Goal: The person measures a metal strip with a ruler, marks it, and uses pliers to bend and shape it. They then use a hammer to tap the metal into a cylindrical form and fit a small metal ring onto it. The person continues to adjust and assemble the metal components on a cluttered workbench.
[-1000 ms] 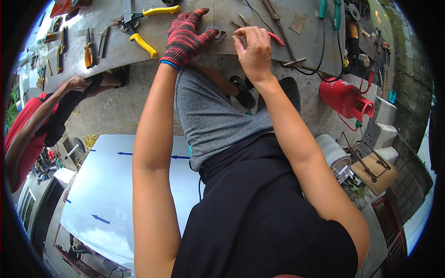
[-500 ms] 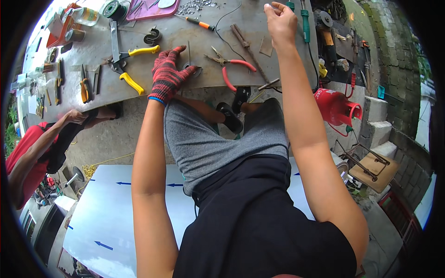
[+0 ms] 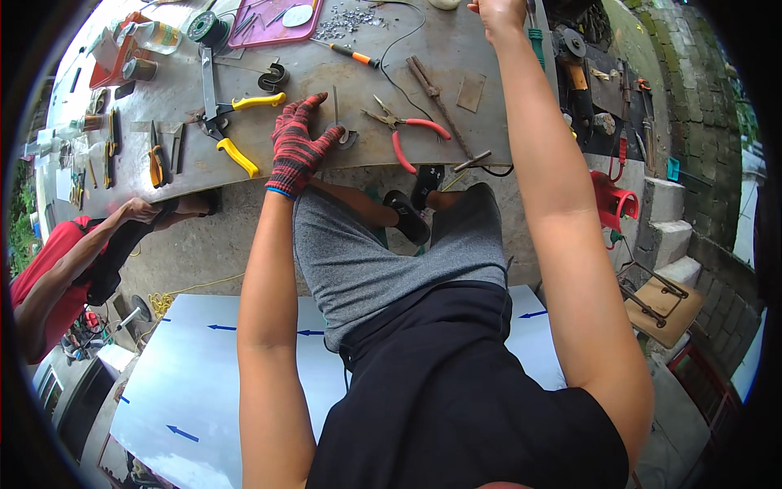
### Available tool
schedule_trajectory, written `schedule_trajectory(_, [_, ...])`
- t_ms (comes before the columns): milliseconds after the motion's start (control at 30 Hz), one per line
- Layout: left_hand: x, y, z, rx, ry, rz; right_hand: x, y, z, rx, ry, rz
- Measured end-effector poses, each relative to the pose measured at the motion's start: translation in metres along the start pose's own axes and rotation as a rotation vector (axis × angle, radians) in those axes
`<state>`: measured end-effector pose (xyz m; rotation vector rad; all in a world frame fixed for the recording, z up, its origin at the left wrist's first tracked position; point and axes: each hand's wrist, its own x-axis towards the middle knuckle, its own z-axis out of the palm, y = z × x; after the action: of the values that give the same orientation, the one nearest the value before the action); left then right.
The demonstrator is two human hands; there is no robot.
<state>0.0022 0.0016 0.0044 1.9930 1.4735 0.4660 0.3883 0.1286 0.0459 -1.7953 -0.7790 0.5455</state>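
The gloved left hand (image 3: 297, 148) rests on the metal surface (image 3: 482, 137), grip loose, fingers and thumb apart, beside a small curved metal piece (image 3: 349, 141) near the front edge. The right hand (image 3: 500, 16) is cut off above; I cannot tell its grip. No tool touches the piece; whether it is finished does not show. Bare metal separates it from red-handled pliers (image 3: 393, 122), one handle reaching the edge.

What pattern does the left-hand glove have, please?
The glove has red and black stripes, shown in the head view.
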Motion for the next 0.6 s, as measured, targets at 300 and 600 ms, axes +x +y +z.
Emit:
schedule_trajectory(300, [0.001, 0.007, 0.000, 0.028, 0.003, 0.001, -0.013, -0.011, -0.022, -0.401, -0.043, -0.352])
schedule_trajectory(600, [0.000, 0.007, -0.002, 0.029, 0.006, -0.015, -0.019, 0.000, -0.049, -0.184, -0.070, -0.335])
